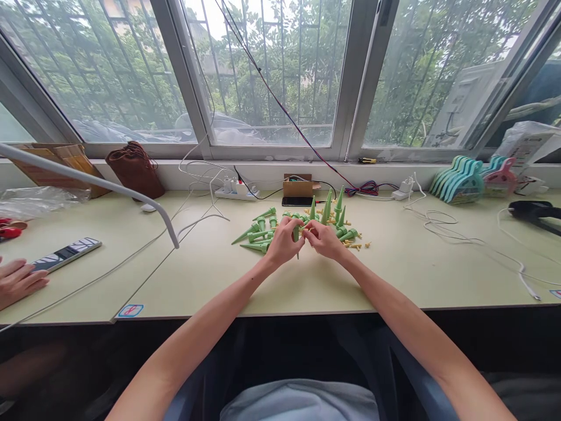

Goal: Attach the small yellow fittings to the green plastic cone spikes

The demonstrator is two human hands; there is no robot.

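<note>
Two bare hands work close together above a pale table [210,286], in front of a window. The left hand [286,240] pinches a green spike [296,235] between thumb and fingers, its narrow end pointing down. The right hand [323,238] is just beside it, thumb and forefinger pressed together near the spike's upper part (whatever lies within this grip is too small to tell).

Around and beyond the hands are more pieces of the same green. Loose spikes [255,234] lie on their sides to the left; upright spikes [326,207] stand to the right, tips up. Small yellow pieces [353,245] are scattered among and beside them.

Behind the group lies a dark phone [298,202], with an open cardboard box [298,186] just beyond it. A white power strip [236,190] and a brown drawstring pouch [135,171] are farther left; turquoise hangers [458,179] stand well to the right — near the wall below the window. At the far left edge, another person's hand [20,282] rests by a flat device with a reflective face [65,254] — well apart from the two working hands.
</note>
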